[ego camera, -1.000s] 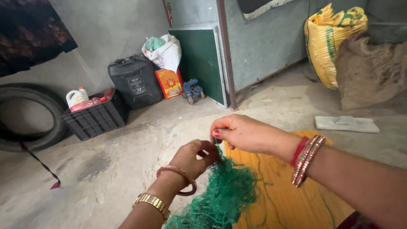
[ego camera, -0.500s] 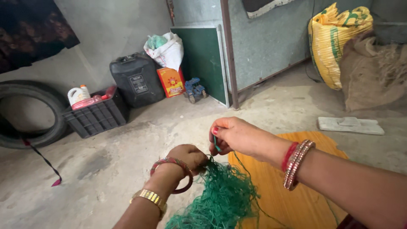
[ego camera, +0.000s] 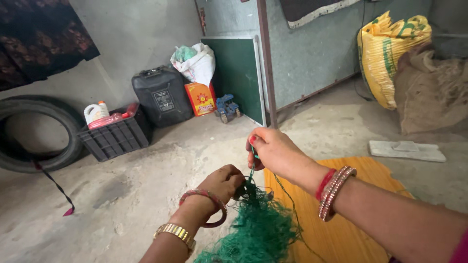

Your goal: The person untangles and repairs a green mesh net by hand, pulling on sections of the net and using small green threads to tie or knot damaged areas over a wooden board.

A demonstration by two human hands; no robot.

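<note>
Pulling upward, my right hand (ego camera: 275, 151) has risen a little above the green net (ego camera: 258, 229) compared with a moment back, fingers pinched shut on a thin green strand (ego camera: 253, 168) that now runs taut and nearly vertical down into the bundle; my left hand (ego camera: 224, 181) has stayed low, curled closed around the top knot of that net, just beside and to the left of the strand; judging by the tightened line, a knot or mesh loop is being drawn snug; the net itself is a loose, springy heap of fine twisted cord, tangled and fuzzy at its edges, lying against the left edge of the orange mat (ego camera: 341, 214), which looks finely ribbed and flat; beyond the net the concrete floor (ego camera: 146, 195) is rough and stained; well beyond it stand a black slatted crate (ego camera: 114, 139) and a dark plastic jerrycan (ego camera: 163, 97).
</note>
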